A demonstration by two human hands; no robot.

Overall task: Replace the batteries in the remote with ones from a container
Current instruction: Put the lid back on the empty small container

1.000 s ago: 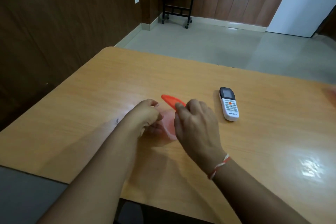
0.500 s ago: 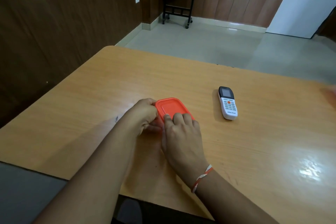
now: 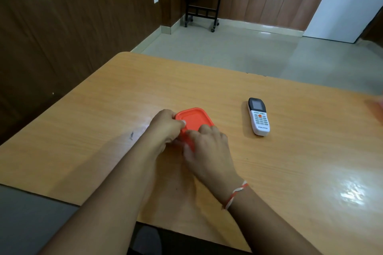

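— Left hand (image 3: 165, 125) curled round the near-left corner of the orange lid (image 3: 194, 119), thumb on the rim. Right hand (image 3: 207, 143) curled over the near edge, fingers gripping the same lid from the other side.

— Step in hand?

— Hard to call from here: either pressing the lid home or prying it off the container (image 3: 187, 143). Probably a matter of working one corner at a time, not the whole rim at once.

— Best way?

— Base pinned with one hand, the edge worked by the other; slow at the last corner, so nothing inside jumps out. Lid kept level.

— Contents?

— Cannot tell. Lid covering the top, walls mostly hidden behind both hands; no batteries visible anywhere.

— And the remote?

— White remote (image 3: 258, 117), lying flat and face up on the table (image 3: 290, 172), well to the right of the container, apart from both hands, dark screen at the far end. Back cover out of sight.

— Anything else?

— Red and white thread (image 3: 236, 193) round the right wrist.
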